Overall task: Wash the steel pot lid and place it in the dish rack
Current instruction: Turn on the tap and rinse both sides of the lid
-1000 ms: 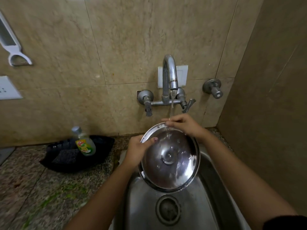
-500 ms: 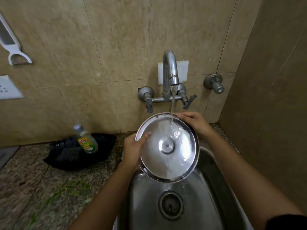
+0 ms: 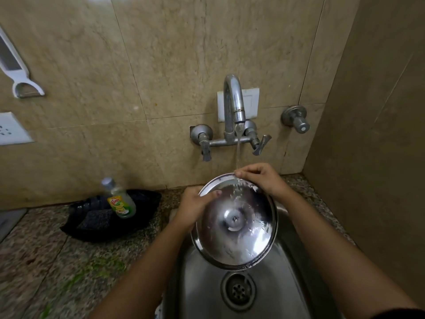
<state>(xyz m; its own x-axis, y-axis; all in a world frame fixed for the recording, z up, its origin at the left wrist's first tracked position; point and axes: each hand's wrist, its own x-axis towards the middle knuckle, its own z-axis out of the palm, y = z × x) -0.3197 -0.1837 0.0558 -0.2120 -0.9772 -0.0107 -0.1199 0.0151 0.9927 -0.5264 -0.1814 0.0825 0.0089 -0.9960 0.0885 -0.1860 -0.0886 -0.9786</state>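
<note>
1. We hold the lid [image 3: 234, 222] over the sink [image 3: 285, 284], tilted with its inner side toward us, and the tap [image 3: 233, 104] pours a thin stream onto its upper rim.
2. Our left hand [image 3: 195, 208] grips the lid's left edge, thumb lying across the inner face; our right hand [image 3: 259, 178] pinches the top rim beside the stream. Both hands are closed on the lid.
3. The drain [image 3: 238, 290] lies just below the lid's lower edge, uncovered.
4. The tap's two levers [image 3: 205, 147] hang from the wall just above our right hand, and a separate valve [image 3: 296, 119] juts out further right.
5. A side wall [image 3: 379, 134] closes the right, near the sink's edge, so room there is narrow.
6. To the left, the granite surface [image 3: 46, 261] spreads out with open room toward us.
7. A black tray [image 3: 138, 224] sits on the surface against the back wall, well left of the sink. A soap bottle [image 3: 119, 199] leans in it, beside a dark scrub pad [image 3: 95, 219].
8. A white peeler [image 3: 16, 70] hangs high on the wall at far left, with a socket plate [image 3: 11, 128] below it.
9. A white switch plate [image 3: 250, 102] sits behind the spout.
10. Green smears [image 3: 76, 277] mark the surface near our left forearm [image 3: 142, 268].
</note>
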